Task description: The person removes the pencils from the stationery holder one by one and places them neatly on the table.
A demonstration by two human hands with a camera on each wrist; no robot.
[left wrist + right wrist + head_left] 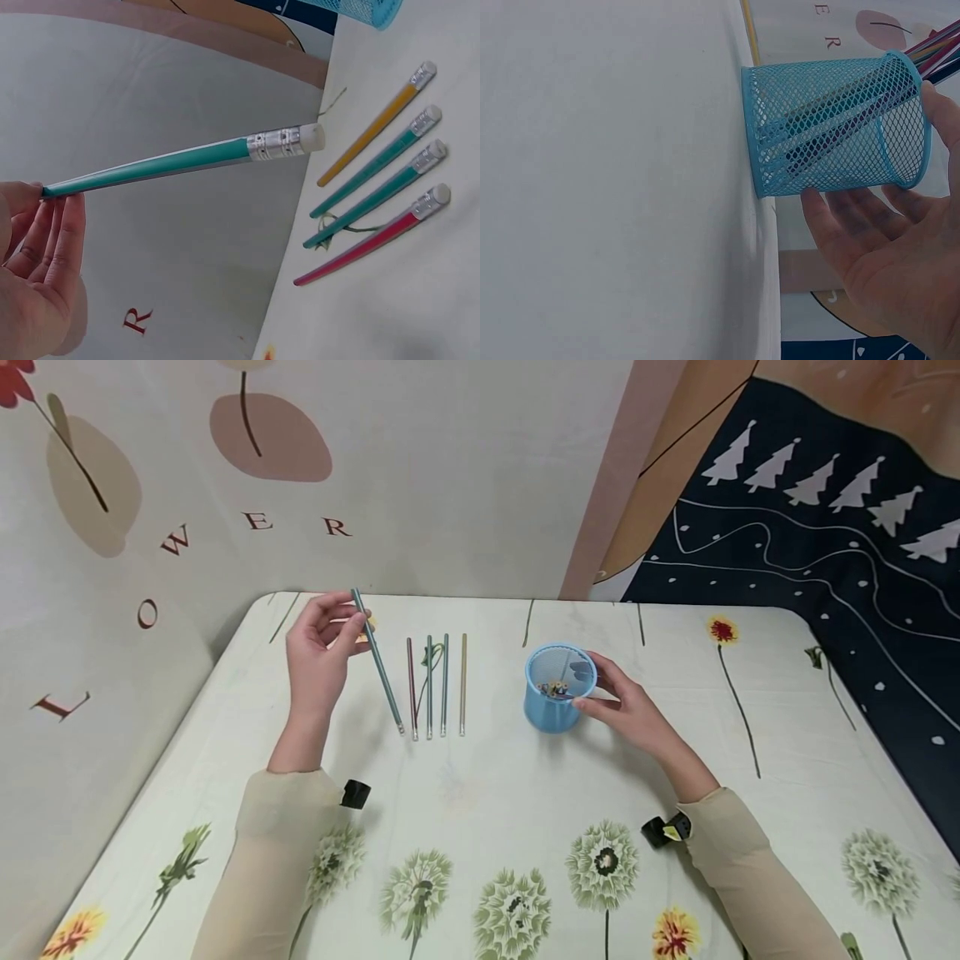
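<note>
A table under a flowered cloth spreads below both arms. On its right half stands a blue mesh cup, upright, with the right hand clamped round its right side, thumb and fingers against the mesh. Well to the left, the left hand is raised and pinches a teal pencil between thumb and fingers. The pencil slants from the grip toward the person, its eraser end low and just beside a red pencil. That one lies first in a row between the two hands, nearer the left; next come two teal pencils, then a yellow pencil, all roughly parallel and apart. Smallest is the held pencil's white eraser in its silver band.

The cloth's near side runs out of the head view, and the cup is cut off at the top of the left wrist view. The pencils inside the cup blur behind the mesh and leave the right wrist view at its edge, so I cannot count them
</note>
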